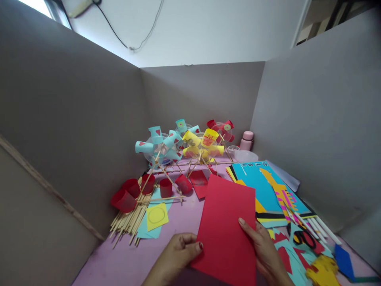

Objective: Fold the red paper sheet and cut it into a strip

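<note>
A plain sheet of red paper (228, 230) is held up in front of me over the table. My left hand (186, 252) pinches its left edge, thumb on the near face and fingers behind. On the opposite edge, my right hand (263, 246) grips it with the thumb flat on the front; the other fingers are mostly hidden behind the sheet. Left of the sheet lie a yellow paper square (157, 216) with a drawn circle and several red paper cups, one of them a red cup (166, 188). Black-handled scissors (302, 236) rest among paper scraps right of my right hand.
Stick-framed wheels with blue cups (145, 147) and yellow cups (210, 138) stand at the back. Bamboo sticks (125, 224) lie left, blue sheets (253, 186) right. A pink bottle (247, 141) stands by the grey partition (321, 119). White sticks (327, 230) lie beside the scissors.
</note>
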`<state>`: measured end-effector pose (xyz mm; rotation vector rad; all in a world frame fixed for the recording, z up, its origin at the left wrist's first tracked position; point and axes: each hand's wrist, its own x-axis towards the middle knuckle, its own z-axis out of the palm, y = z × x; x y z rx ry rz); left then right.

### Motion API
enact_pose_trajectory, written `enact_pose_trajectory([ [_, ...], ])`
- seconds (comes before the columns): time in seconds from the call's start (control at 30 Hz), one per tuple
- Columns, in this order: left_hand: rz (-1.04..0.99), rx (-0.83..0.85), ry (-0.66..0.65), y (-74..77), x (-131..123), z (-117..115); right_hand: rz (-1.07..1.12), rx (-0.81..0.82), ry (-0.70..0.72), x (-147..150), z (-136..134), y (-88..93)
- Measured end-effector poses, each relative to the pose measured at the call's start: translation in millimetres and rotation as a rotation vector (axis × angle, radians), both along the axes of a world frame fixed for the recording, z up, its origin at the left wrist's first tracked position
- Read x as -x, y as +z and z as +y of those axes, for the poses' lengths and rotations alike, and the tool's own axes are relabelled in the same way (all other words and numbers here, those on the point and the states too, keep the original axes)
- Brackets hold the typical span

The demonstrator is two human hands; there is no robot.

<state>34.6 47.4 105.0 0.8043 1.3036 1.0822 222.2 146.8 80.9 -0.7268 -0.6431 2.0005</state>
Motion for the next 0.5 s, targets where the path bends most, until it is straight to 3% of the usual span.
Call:
enact_pose_trajectory([
  [0.27,0.152,-0.020,0.049,1.9,-1,0,-0.028,-0.044,-0.014,1,1,-4.1],
  [0.5,0.069,-0.122,0.016,-3.6,4,13,-0.072,-0.229,-0.019,6,1,-4.7],
])
